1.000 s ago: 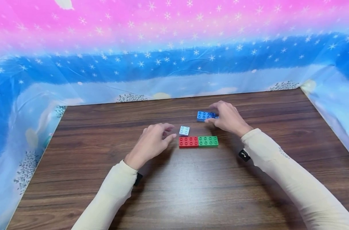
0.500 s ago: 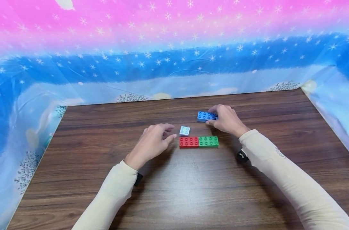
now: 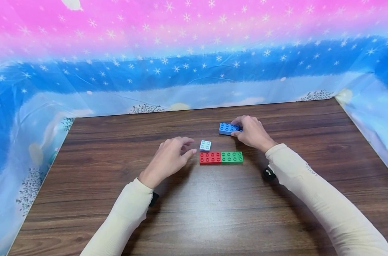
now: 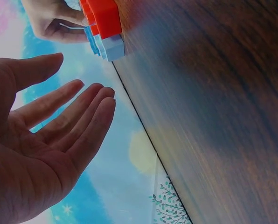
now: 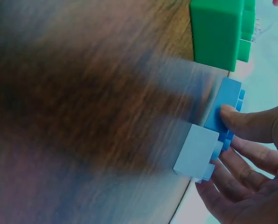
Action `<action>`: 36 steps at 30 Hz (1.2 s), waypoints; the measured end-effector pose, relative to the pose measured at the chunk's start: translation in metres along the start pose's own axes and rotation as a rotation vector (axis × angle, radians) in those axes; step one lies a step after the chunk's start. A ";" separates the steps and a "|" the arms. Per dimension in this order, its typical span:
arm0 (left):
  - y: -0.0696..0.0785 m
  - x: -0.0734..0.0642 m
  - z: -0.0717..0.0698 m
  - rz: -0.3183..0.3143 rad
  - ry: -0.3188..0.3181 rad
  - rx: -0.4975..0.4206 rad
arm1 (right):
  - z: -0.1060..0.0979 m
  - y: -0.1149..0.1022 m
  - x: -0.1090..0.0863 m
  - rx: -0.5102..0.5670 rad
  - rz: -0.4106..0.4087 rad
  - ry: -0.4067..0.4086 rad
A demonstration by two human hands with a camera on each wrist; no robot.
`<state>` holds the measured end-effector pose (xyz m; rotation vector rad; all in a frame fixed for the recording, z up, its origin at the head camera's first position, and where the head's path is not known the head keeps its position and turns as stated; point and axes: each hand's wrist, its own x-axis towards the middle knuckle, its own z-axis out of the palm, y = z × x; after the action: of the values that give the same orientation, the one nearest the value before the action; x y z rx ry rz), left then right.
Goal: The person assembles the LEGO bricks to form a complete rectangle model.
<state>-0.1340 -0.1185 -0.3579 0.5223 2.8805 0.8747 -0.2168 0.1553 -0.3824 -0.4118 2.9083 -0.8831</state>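
My right hand (image 3: 253, 131) pinches the right end of a blue brick (image 3: 225, 128) between thumb and fingers at the far side of the group. In the right wrist view the thumb presses the near long side of this blue brick (image 5: 230, 91). A light blue brick (image 5: 197, 148) sits beside it near the curled fingers, mostly hidden by the hand in the head view. My left hand (image 3: 168, 158) hovers, fingers loosely bent and holding nothing, just left of a small pale blue brick (image 3: 205, 145). In the left wrist view its palm (image 4: 50, 149) faces the camera.
A red brick (image 3: 210, 158) and a green brick (image 3: 232, 158) lie end to end in front of the pale blue one. All rest on a dark wooden table (image 3: 200, 213). A snowflake-patterned cloth (image 3: 181, 71) rises behind the table and along its sides.
My right hand's raised fingers have come down and together onto the blue brick, which has barely moved. The left hand and the other bricks stay where they were.
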 end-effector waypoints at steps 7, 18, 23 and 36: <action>0.000 0.000 -0.001 0.001 0.007 -0.010 | -0.004 -0.004 -0.005 0.021 -0.011 0.003; 0.004 0.001 0.000 0.010 0.010 -0.020 | -0.011 -0.014 -0.025 0.037 -0.051 0.010; 0.007 0.002 0.001 0.029 0.012 -0.028 | -0.015 -0.017 -0.035 0.036 -0.066 -0.007; 0.016 0.002 0.008 0.021 -0.008 -0.025 | -0.012 -0.024 -0.057 0.033 -0.167 -0.036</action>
<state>-0.1297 -0.1011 -0.3554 0.5533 2.8585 0.9085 -0.1585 0.1580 -0.3590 -0.6682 2.8551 -0.9321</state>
